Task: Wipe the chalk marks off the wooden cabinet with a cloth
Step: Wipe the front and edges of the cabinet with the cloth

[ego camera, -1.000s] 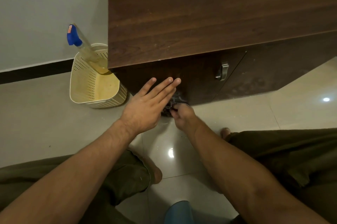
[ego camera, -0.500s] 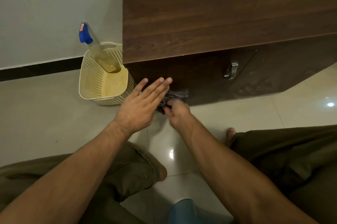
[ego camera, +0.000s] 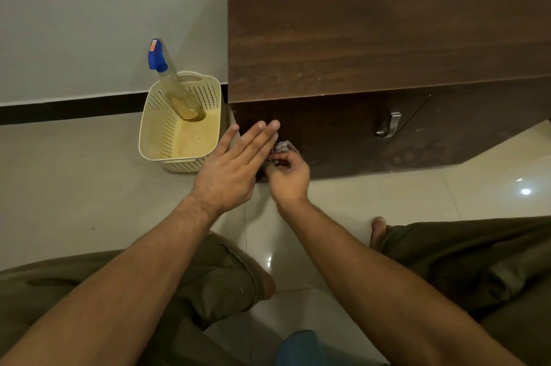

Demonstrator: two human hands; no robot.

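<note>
the right hand (ego camera: 287, 178) is low at the foot of the cabinet, fingers curled in and pinching a small, bunched, greyish patterned cloth (ego camera: 283, 147) against the lower left part of the door front. only a knob of the cloth shows above the knuckles. the rest is inside the fist or behind the other hand, so its full shape is hidden.

the left hand (ego camera: 232, 170) is just beside it, flat and spread loose, with its fingers straight and the thumb out to the side. the fingertips reach up by the door's left edge, but i cannot tell whether they touch the wood.

the dark brown wooden cabinet (ego camera: 372, 37) has a broad grained top, and its right end is cut off by the edge of the view. a curved silver metal handle (ego camera: 389, 124) sits on the shadowed front. pale dusty smudges (ego camera: 417, 154) show low on the right-hand door, too dim to make out clearly.

just left of the cabinet, on the pale glossy floor tiles (ego camera: 74, 186), stands a cream perforated plastic basket (ego camera: 155, 127). a clear spray bottle with a blue trigger head (ego camera: 156, 57) leans in it, with yellowish liquid near its base.

nearer, olive trousers (ego camera: 208, 291) cover both bent knees, and a bare toe (ego camera: 378, 224) peeks out on the right. a rounded blue object (ego camera: 301, 347) is cut off at the bottom edge, and i cannot tell what it is.
</note>
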